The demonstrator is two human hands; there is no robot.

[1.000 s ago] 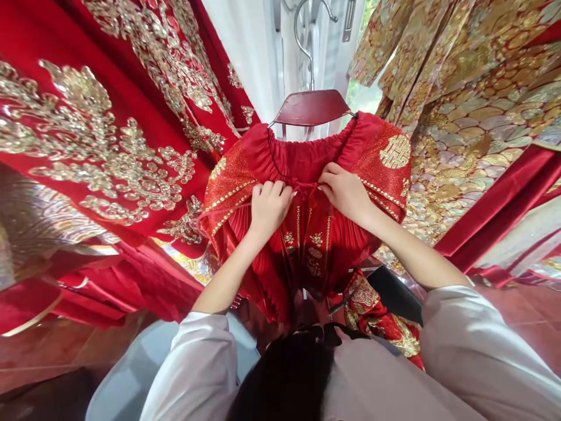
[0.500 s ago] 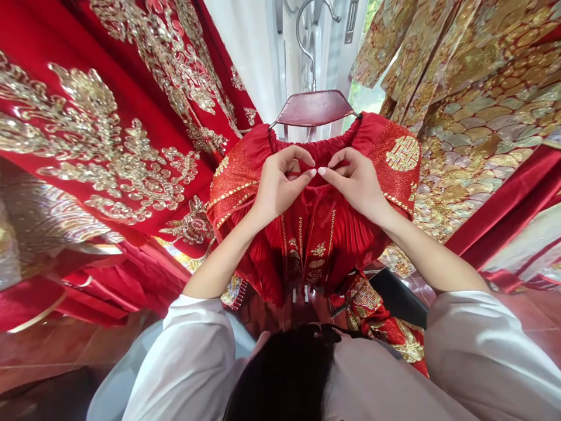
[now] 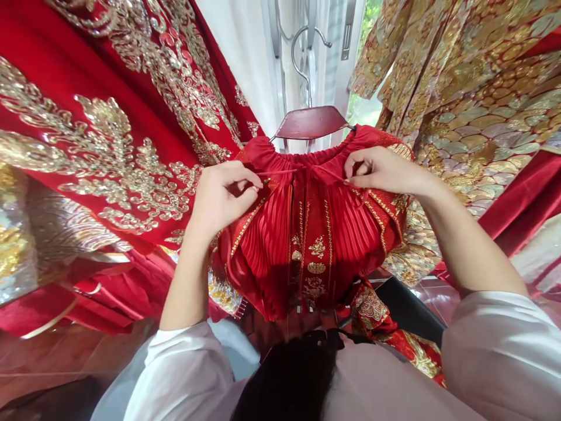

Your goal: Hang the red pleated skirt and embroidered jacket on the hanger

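Note:
A red pleated garment with gold embroidery and beaded edging hangs in front of me on a dark red hanger with a metal hook. My left hand, left of the neckline, pinches one end of a thin red drawstring. On the other side my right hand is closed on the opposite end, its tail dangling below the fingers. The string stretches outward both ways from the centre of the gathered neckline.
Red fabric with gold sequins hangs at the left. A gold scale-patterned garment hangs at the right. Below lies red-gold embroidered cloth by a black surface. Behind the hanger is a metal door frame.
My hands have moved apart from the middle of the neckline, drawing the string ends outward. The garment and hanger sit slightly lower in view.

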